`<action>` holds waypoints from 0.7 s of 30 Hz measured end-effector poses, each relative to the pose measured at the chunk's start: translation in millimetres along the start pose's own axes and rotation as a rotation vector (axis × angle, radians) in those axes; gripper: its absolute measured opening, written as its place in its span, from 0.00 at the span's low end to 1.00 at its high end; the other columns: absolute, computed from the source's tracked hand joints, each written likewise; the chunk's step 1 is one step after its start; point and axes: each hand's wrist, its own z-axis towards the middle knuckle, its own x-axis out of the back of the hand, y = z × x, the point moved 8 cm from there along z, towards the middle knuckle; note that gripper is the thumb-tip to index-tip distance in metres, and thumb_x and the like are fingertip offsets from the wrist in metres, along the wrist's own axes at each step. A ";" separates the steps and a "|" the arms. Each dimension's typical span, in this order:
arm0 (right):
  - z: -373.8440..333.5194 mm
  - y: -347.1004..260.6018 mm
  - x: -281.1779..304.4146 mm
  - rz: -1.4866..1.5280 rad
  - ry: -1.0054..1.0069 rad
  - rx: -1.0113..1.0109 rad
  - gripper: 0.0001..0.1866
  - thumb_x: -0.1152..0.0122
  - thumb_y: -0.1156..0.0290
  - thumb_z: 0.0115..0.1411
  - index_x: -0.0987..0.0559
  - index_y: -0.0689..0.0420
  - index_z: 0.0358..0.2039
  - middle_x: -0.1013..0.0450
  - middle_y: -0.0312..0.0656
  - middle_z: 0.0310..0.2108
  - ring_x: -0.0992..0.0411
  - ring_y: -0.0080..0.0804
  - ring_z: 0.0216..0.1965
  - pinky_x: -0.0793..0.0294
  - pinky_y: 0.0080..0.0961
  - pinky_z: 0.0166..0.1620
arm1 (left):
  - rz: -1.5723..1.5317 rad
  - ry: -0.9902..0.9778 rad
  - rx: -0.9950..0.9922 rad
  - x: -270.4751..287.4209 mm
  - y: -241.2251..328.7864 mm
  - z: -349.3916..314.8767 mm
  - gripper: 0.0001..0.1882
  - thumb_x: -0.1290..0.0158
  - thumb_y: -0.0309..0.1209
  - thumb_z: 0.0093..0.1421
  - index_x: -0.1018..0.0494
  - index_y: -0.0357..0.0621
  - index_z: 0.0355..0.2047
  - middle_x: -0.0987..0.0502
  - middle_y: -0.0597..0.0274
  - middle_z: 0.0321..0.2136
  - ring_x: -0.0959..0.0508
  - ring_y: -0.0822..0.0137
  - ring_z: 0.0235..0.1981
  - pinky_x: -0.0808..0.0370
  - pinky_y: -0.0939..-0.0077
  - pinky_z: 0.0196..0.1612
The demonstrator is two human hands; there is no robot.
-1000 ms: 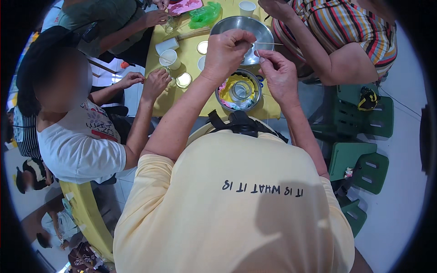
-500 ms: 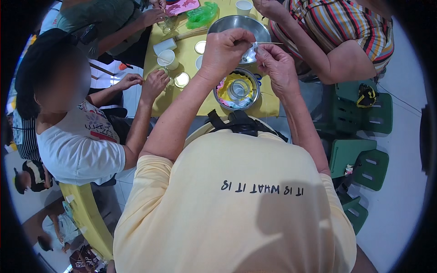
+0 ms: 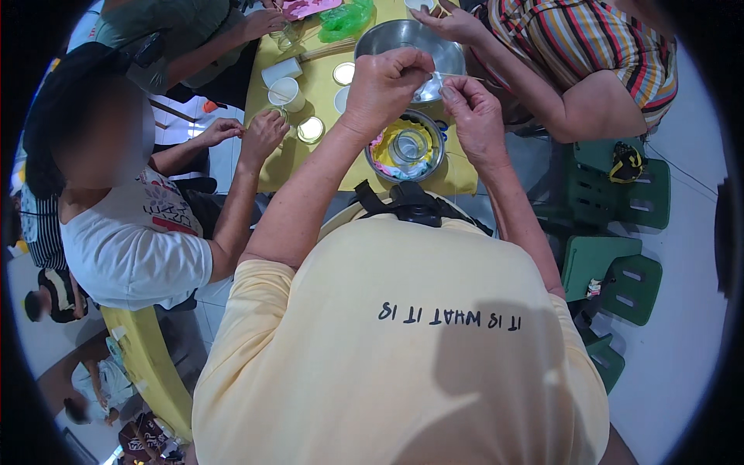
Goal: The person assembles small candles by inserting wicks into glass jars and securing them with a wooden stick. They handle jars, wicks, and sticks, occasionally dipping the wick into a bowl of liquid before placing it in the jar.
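Note:
Over the table, my left hand is closed in a pinch at the left end of a thin wooden stick. My right hand pinches close by, just under the stick; what lies between its fingertips is too small to make out. Beneath and nearer to me, a round metal bowl holds yellow, pink and pale blue material with a clear glass jar in the middle. Behind my hands stands a large steel basin, partly hidden by them.
White cups, a candle-like white disc in a round tin and a green plastic bag lie on the yellow-covered table. One person works at my left, another in stripes at right. Green chairs stand right.
My hands stay nearly in place, with the fingertips shifted slightly. The pale shiny patch between them looks smaller. The striped person's hand has come lower and opened over the basin's far rim.

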 end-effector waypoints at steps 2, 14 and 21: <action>-2.9 6.2 1.9 0.017 0.002 -0.038 0.05 0.42 0.73 0.62 0.23 0.61 0.33 0.31 0.28 0.25 0.38 0.13 0.25 0.36 0.12 0.29 | -0.015 -0.033 0.038 -1.7 0.5 -2.4 0.05 0.42 0.21 0.54 0.22 0.39 0.32 0.20 0.66 0.28 0.22 0.79 0.31 0.25 0.83 0.37; -9.1 15.8 3.6 0.225 0.075 -0.208 0.09 0.40 0.71 0.61 0.21 0.61 0.39 0.27 0.30 0.27 0.35 0.12 0.25 0.33 0.11 0.29 | 0.047 -0.076 -0.018 -11.3 -4.1 -0.7 0.06 0.43 0.22 0.55 0.24 0.40 0.35 0.21 0.63 0.29 0.22 0.76 0.33 0.25 0.81 0.38; -4.3 11.0 2.9 0.214 0.080 -0.207 0.09 0.39 0.71 0.60 0.21 0.63 0.38 0.27 0.32 0.27 0.35 0.14 0.23 0.34 0.12 0.27 | 0.134 -0.084 0.068 -7.4 1.3 -2.0 0.08 0.43 0.23 0.54 0.24 0.41 0.36 0.19 0.60 0.29 0.20 0.74 0.31 0.24 0.79 0.37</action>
